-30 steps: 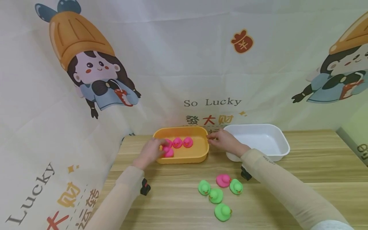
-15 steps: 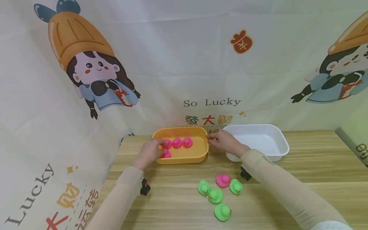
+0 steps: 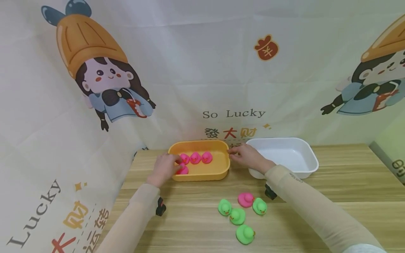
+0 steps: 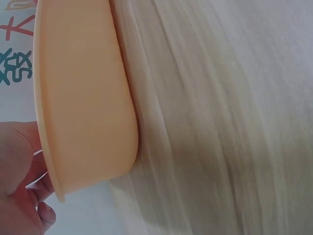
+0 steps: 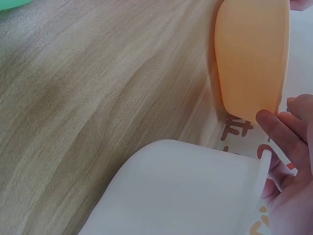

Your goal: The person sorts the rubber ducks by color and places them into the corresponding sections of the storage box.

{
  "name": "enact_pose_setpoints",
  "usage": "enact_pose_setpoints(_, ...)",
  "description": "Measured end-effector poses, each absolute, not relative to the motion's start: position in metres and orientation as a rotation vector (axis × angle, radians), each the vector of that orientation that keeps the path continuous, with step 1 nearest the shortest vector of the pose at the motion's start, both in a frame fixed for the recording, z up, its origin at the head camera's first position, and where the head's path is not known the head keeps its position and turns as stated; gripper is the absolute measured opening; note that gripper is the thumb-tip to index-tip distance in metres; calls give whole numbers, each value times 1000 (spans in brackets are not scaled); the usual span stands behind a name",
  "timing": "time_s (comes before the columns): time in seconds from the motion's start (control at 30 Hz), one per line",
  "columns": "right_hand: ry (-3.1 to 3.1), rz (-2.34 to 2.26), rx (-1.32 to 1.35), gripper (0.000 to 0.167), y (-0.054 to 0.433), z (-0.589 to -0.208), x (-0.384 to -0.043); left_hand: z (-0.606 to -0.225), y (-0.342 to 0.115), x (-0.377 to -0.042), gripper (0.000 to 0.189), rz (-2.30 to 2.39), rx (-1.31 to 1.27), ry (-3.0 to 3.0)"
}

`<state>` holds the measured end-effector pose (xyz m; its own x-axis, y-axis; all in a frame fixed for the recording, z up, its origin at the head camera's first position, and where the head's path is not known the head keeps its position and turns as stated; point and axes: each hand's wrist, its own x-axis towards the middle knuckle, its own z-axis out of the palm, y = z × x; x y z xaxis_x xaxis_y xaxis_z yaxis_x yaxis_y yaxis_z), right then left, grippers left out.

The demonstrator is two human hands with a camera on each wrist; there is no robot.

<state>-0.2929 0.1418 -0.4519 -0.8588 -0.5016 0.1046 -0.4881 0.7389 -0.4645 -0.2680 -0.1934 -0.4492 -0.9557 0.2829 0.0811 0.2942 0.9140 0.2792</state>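
My left hand [image 3: 162, 168] reaches over the left end of an orange basin [image 3: 218, 168] and has its curled fingers on a pink rubber duck [image 3: 182, 170] at the near left inside; they partly cover it. In the left wrist view the basin's wall hides most of these fingertips. Three more pink ducks [image 3: 195, 158] sit in a row along the basin's far side. At the opposite end, my right hand [image 3: 248, 156] pinches the basin's rim, with a fingertip [image 5: 265, 116] against the outer wall.
A white basin [image 3: 289, 154] stands to the right, partly behind my right hand and sleeve. In front of the basins, one pink duck [image 3: 245, 199] and several green ducks [image 3: 237, 216] lie on the wooden table [image 3: 190, 218]. A printed cloth [image 3: 196, 70] hangs behind.
My left hand and the pink duck under its fingers have shifted slightly left inside the orange basin. The right hand stays at the rim, and the ducks on the table have not moved.
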Motion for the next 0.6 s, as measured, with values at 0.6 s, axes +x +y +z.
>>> enact_pose_setpoints(0.6,2911,-773,-896,32,144,-452,-293,-457,-195,-267,11,-588,-458,-2927)
